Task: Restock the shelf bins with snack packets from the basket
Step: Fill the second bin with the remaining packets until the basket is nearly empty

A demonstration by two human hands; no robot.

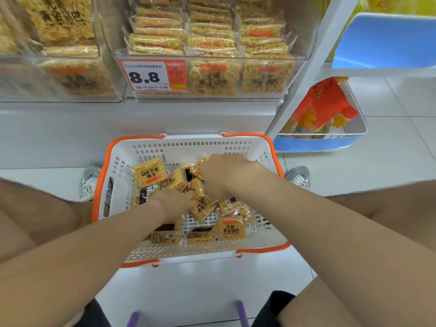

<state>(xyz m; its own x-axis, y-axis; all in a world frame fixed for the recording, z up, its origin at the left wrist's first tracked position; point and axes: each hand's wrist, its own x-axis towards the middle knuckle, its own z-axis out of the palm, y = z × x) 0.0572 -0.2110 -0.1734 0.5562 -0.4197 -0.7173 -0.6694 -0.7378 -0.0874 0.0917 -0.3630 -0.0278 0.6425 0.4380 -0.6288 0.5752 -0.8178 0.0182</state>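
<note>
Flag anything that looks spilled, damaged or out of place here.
Nothing stands out. The packets in the basket lie jumbled, some face down, but none look torn or spilled; those in the shelf bin sit in tidy rows.

A white perforated plastic basket (188,147) with an orange rim and handles sits on the floor. Loose inside lie square clear-wrapped packets of golden rice crisps (232,227) (some printed face up, others showing dark back labels). Above it, clear plastic shelf bins (303,38) hold matching packets in stacked rows.
</note>
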